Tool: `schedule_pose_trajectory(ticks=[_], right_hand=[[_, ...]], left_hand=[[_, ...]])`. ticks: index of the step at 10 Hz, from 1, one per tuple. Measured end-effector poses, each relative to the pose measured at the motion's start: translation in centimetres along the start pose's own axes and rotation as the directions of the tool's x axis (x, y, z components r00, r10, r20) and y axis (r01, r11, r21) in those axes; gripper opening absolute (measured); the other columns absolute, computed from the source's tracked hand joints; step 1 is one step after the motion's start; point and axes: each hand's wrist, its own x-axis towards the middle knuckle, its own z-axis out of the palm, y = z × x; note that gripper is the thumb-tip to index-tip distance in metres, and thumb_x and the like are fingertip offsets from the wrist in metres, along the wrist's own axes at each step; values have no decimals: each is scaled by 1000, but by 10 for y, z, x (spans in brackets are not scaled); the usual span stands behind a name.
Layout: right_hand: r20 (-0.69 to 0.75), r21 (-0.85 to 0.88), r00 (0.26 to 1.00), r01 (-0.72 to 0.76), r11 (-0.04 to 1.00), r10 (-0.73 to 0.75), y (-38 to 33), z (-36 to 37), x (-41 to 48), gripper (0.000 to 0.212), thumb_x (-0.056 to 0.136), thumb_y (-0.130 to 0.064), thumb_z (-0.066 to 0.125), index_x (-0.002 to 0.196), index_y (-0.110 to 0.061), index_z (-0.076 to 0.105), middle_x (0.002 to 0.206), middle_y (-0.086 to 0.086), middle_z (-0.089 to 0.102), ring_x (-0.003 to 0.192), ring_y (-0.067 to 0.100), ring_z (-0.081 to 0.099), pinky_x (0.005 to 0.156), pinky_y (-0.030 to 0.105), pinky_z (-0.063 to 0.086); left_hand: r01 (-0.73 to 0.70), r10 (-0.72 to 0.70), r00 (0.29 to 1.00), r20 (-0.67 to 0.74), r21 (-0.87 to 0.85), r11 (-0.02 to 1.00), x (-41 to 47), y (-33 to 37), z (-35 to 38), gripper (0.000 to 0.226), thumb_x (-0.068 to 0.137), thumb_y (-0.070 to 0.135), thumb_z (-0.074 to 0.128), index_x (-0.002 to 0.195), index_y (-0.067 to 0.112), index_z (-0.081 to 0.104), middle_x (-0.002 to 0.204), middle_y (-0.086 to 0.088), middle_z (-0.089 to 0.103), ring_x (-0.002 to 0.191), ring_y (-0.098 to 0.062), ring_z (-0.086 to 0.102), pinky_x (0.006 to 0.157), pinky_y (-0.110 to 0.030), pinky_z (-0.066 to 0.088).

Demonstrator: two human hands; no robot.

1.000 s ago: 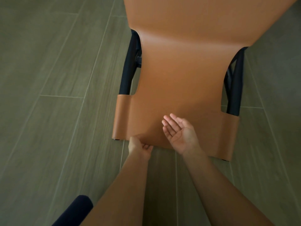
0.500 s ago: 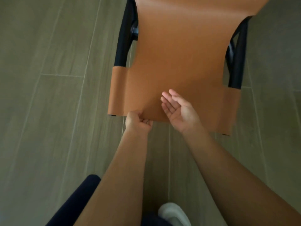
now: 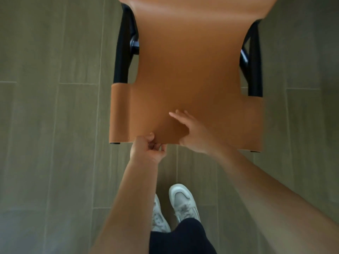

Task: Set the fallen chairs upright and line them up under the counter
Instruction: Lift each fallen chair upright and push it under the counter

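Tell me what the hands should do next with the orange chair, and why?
Probably curl the right hand around the near edge of the chair's leather back. The left hand pinches that edge, but the right hand's fingers only lie flat on the leather, so just one hand holds it. Two grips should keep it steadier for moving.

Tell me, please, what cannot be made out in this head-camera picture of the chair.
- Head view, top edge: cuts off the far end of the chair.
- Head view, the chair's leather edge: hides the fingertips of the left hand, which curl under it.
- Head view, motion blur: unclear whether the right hand grips or only rests.
- The counter: outside the frame.
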Motion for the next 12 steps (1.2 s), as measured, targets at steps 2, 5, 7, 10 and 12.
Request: schedule_pose_trajectory(ticks=[2,5,7,10,12], right_hand=[[-26,-519,992,92,850,-123,-51,-8,-69,99,86,-4,60,155,-37,-3,163,-4,-17,150,17,-15,118,34,-9],[-154,-484,960,132,865,-232,-146,-80,-104,67,96,1,52,154,-22,28,161,8,24,149,29,19,123,37,8],[-343,-431,892,128,893,-294,-188,-144,-107,51,93,5,55,139,-15,53,146,8,49,138,25,44,121,38,21],[-509,-500,795,39,865,-330,-252,-234,-82,47,94,6,53,134,-16,59,134,3,60,125,21,57,109,37,42],[-531,-463,790,31,886,-306,-275,-294,-57,40,98,-4,51,131,-22,63,127,3,67,114,23,64,97,37,51]], left_hand=[[13,-13,1000,-27,-13,1000,-98,11,2,14,93,-2,50,86,9,53,89,-4,58,81,-18,57,62,-37,41],[-36,36,999,14,12,999,-222,65,52,26,82,-9,25,82,5,47,87,-12,58,79,-29,57,78,-41,45],[-235,200,959,199,172,957,-292,96,102,16,87,-4,34,79,1,47,89,-18,56,86,-30,59,92,-43,47],[-302,360,130,924,383,-873,-327,144,183,59,89,8,51,144,16,32,143,-8,40,139,-28,27,113,-36,18],[-151,231,153,961,254,-955,-303,188,228,34,97,20,42,131,20,46,128,-1,55,122,-25,45,99,-34,24]])
